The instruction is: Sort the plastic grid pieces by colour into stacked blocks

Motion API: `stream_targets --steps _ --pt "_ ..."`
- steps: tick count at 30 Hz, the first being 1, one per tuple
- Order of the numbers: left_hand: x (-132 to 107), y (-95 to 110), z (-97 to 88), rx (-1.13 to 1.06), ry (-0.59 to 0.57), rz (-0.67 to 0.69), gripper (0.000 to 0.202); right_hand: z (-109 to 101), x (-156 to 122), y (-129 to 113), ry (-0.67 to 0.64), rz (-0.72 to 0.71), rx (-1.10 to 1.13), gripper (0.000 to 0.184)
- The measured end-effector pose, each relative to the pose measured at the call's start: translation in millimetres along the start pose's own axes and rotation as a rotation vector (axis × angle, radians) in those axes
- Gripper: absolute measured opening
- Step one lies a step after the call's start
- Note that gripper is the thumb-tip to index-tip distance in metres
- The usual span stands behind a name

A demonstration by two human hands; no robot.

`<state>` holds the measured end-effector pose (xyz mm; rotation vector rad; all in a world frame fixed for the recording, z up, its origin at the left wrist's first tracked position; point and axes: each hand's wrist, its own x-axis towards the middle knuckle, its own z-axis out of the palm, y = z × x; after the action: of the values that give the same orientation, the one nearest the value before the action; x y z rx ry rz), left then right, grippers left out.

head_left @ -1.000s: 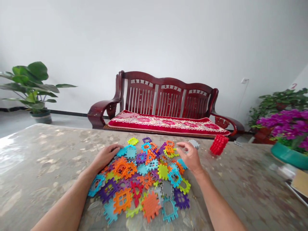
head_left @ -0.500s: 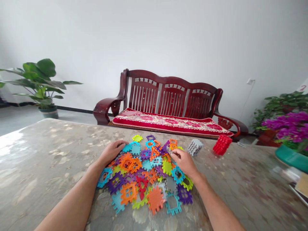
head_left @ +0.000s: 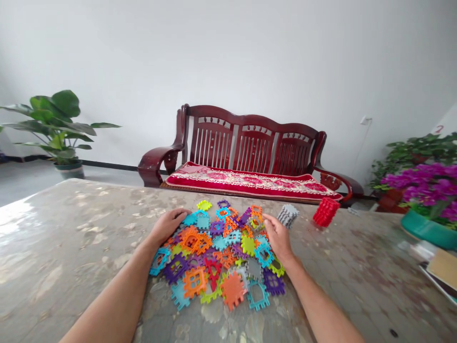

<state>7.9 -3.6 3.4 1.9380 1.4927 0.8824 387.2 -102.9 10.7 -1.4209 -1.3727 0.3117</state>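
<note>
Orange, blue and purple plastic pieces (head_left: pixel 220 243) lie heaped mid-surface (head_left: pixel 350 267). The left hand (head_left: pixel 169 227) touches their far-left edge, the right hand (head_left: pixel 279 237) their right; whether either's fingers (head_left: pixel 270 222) grasp anything, I can't tell.

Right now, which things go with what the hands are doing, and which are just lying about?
Probably part of it: heap of colourful notched pieces, grey stack, red stack.

Just around: wooden bench, patterned seat cover, big leafy plant, purple flowers.
</note>
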Motion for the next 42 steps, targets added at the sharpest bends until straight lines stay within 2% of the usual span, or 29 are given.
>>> stream_targets --steps 5,8,12,16,21,25,35,42 --pt "-0.8 -2.9 -1.3 0.004 -0.018 -0.001 0.049 -19.0 0.6 -5.7 0.005 -0.072 -0.217 0.041" --pt "-1.4 -1.3 -2.4 0.040 -0.030 0.026 0.049 -28.4 -1.0 -0.9 -0.014 -0.040 -0.314 0.044" --pt "-3.3 3.4 -4.4 0.071 -0.039 0.017 0.051 -29.7 -4.8 9.7 -0.044 0.066 -0.162 0.052" --pt "-6.1 8.6 -6.0 0.075 -0.058 0.012 0.053 -27.5 -4.9 11.8 -0.069 0.109 -0.002 0.060" --pt "-7.9 12.3 -6.2 0.118 -0.070 0.006 0.052 -29.3 -5.0 10.1 -0.096 0.151 0.077 0.066" --pt "-10.4 14.0 -3.4 0.143 -0.060 -0.019 0.050 -28.1 -6.3 13.9 -0.088 0.154 0.133 0.064" --pt "-17.3 18.1 1.1 0.053 0.042 -0.095 0.045 -21.4 -3.7 16.1 -0.125 -0.040 0.024 0.052" --pt "-20.1 18.9 -1.0 -0.005 0.109 -0.088 0.052 -22.5 -6.5 15.6 -0.132 -0.214 -0.099 0.039"
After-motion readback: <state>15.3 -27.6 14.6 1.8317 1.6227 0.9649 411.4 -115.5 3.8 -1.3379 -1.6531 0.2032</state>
